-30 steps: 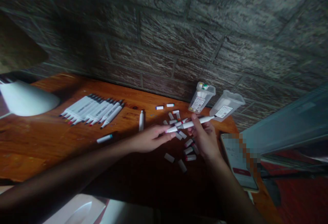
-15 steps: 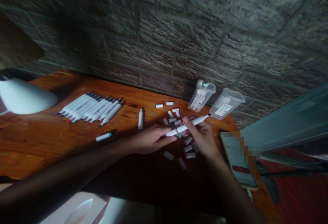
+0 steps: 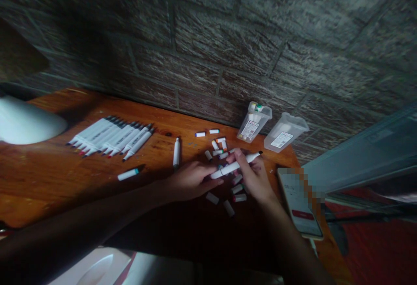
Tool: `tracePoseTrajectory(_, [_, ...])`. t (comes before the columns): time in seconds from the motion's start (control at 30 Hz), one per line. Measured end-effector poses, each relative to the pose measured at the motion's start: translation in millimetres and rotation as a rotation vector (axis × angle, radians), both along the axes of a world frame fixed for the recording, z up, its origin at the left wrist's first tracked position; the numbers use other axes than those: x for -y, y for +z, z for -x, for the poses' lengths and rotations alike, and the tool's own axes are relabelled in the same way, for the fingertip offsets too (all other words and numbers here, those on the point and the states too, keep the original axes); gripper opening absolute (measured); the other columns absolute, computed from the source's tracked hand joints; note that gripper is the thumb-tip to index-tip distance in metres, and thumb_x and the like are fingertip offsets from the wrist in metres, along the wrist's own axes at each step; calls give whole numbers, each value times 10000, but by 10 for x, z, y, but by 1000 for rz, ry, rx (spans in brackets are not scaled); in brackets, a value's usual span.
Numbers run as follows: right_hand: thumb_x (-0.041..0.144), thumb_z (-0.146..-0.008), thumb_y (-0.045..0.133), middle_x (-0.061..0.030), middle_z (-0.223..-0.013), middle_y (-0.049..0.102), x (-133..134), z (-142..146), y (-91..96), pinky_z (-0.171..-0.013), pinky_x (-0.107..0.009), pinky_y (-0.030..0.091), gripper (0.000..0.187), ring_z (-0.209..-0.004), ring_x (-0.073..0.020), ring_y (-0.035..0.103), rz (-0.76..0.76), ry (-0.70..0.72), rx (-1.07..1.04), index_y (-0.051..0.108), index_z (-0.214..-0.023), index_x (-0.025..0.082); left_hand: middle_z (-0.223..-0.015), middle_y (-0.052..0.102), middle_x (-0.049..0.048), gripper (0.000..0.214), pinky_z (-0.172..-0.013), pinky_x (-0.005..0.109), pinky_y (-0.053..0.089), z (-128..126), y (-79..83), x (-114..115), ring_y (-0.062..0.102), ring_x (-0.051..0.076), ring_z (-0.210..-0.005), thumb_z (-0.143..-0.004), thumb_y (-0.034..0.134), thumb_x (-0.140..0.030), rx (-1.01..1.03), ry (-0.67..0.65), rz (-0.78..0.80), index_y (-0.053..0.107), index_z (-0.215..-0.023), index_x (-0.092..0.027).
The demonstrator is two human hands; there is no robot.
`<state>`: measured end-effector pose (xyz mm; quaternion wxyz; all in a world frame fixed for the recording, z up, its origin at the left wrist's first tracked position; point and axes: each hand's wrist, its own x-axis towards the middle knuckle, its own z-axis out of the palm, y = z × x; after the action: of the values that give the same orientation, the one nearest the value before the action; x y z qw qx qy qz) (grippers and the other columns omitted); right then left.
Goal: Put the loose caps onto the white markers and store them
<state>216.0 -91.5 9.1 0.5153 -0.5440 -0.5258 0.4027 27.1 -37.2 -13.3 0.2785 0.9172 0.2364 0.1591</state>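
My right hand (image 3: 256, 178) is closed round a white marker (image 3: 236, 165) held low over the wooden desk (image 3: 48, 176), its dark tip pointing up to the right. My left hand (image 3: 192, 180) pinches the marker's near end with its fingertips. Several loose white caps (image 3: 228, 207) with coloured ends lie scattered under and around both hands. One lone marker (image 3: 176, 152) lies just left of my left hand, and another with a teal end (image 3: 127, 173) lies farther left.
A neat row of several white markers (image 3: 109, 137) lies at the left of the desk. Two clear plastic cases (image 3: 254, 122) lean against the brick wall. A phone (image 3: 301, 209) lies at the right edge. A white rounded object (image 3: 26, 122) sits far left.
Both hands have sunk a little toward the desk with the marker, which now lies closer to the caps. The view has shifted slightly.
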Motion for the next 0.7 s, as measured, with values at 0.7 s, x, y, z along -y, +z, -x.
tracePoseTrajectory(0.7, [368,-964,500,-5,-641,608,37,76,3,-650,-279,413,379,-630,-140,572,-243,105,420,615,-645,198,-913,736,38,298,-642,273,430,19,54,12,676,209,-770,-943,529,-457,-172,38,-112,681,-1071,-235])
